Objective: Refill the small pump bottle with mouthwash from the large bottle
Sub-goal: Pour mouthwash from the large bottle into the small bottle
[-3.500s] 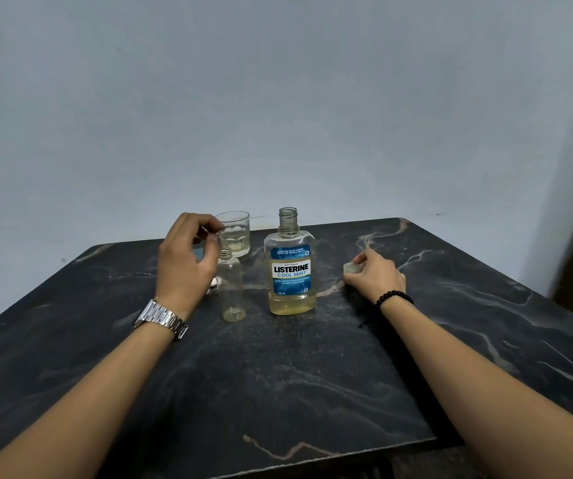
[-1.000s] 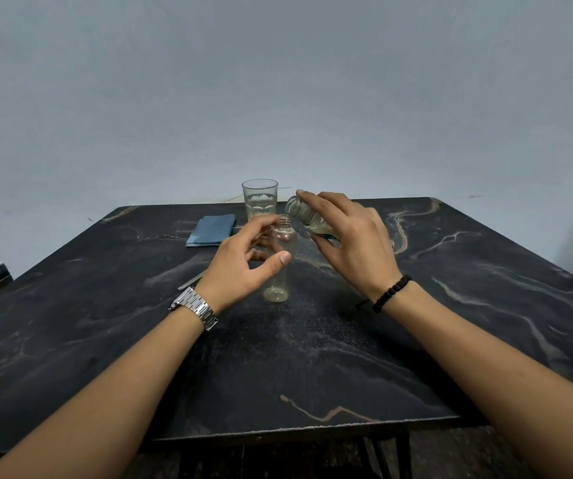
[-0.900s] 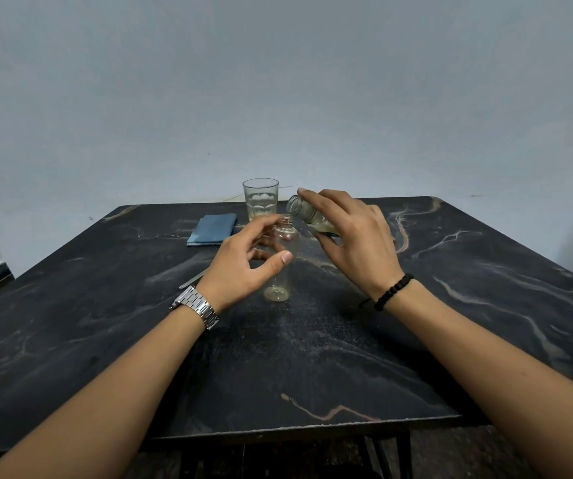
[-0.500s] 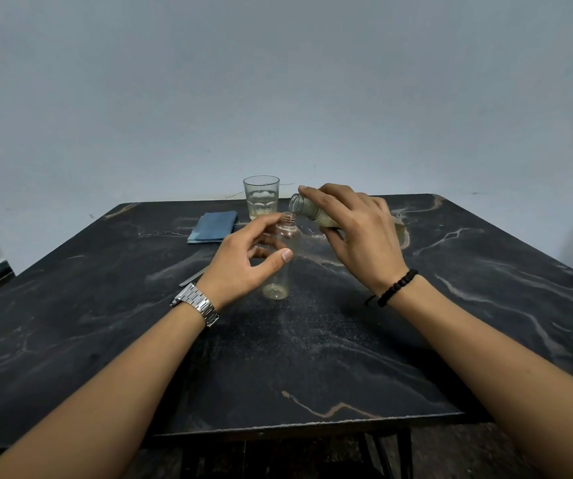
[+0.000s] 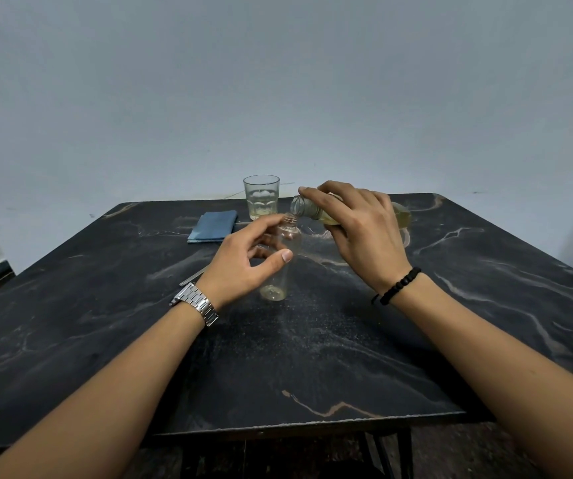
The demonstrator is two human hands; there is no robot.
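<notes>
The small clear bottle (image 5: 283,267) stands upright on the dark marble table (image 5: 312,357), its threaded neck uncapped and a trace of yellowish liquid at its bottom. My left hand (image 5: 243,264) curls around its left side, thumb in front. My right hand (image 5: 357,233) grips the large mouthwash bottle (image 5: 307,210), tipped nearly flat with its open mouth just above the small bottle's neck. Yellow liquid shows in the large bottle's body behind my fingers. I cannot see a stream of liquid.
A clear drinking glass (image 5: 261,197) with a little liquid stands behind the bottles. A folded blue cloth (image 5: 213,226) lies to its left. A thin pale strip (image 5: 193,276) lies on the table beside my left wrist. The wall rises right behind the table.
Since 3.5 s ago my right hand has lifted the large bottle and my left has taken hold of the small one. Over the last second the large bottle tipped further, its mouth rising over the small neck.
</notes>
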